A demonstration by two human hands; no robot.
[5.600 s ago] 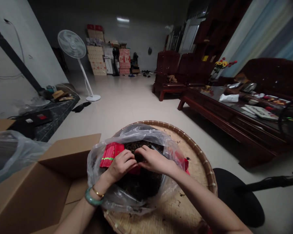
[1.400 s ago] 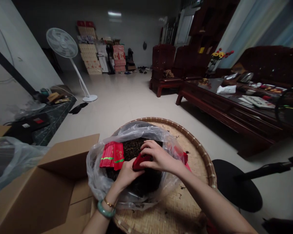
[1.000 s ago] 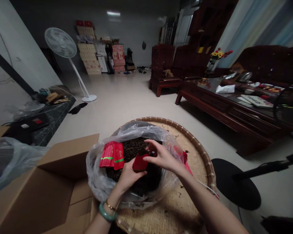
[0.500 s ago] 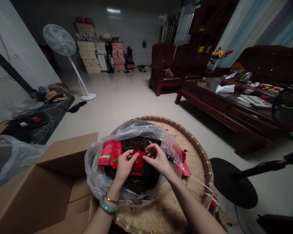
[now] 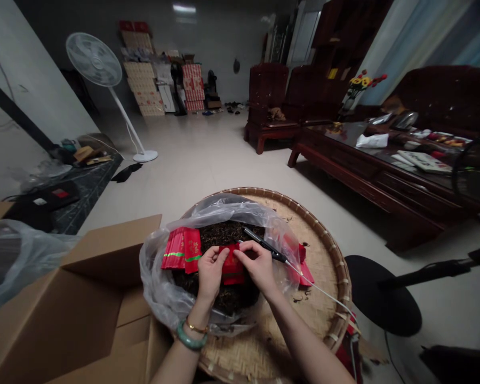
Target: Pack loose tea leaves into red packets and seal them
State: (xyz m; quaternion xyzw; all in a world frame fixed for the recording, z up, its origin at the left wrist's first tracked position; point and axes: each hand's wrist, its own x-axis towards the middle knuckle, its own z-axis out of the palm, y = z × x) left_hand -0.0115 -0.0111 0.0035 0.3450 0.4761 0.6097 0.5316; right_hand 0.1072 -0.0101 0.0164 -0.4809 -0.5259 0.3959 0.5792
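A small red tea packet (image 5: 232, 273) is stretched between my hands, its top edge pinched from both ends. My left hand (image 5: 210, 271), wearing a jade bangle and a gold bracelet, grips its left corner. On the right corner, thumb and fingers of my right hand (image 5: 260, 265) close in a pinch. Beneath lies dark loose tea (image 5: 220, 233) in a clear plastic bag (image 5: 156, 285). Several red packets with green stripes (image 5: 182, 249) are stacked on the tea at the left. Beyond my right hand rests a slim black corded tool (image 5: 266, 244); its exact kind is unclear.
The bag sits on a round woven bamboo tray (image 5: 324, 272) with scattered tea bits. More red packets (image 5: 304, 272) lie on its right side. An open cardboard box (image 5: 84, 298) stands left. A black stand base (image 5: 384, 296) is right; a low wooden table (image 5: 344, 165) lies farther off.
Earlier my left hand held the packet upright while my right hand was at its open top. Now both hands pinch its top edge flat. The black corded tool has come into clearer view.
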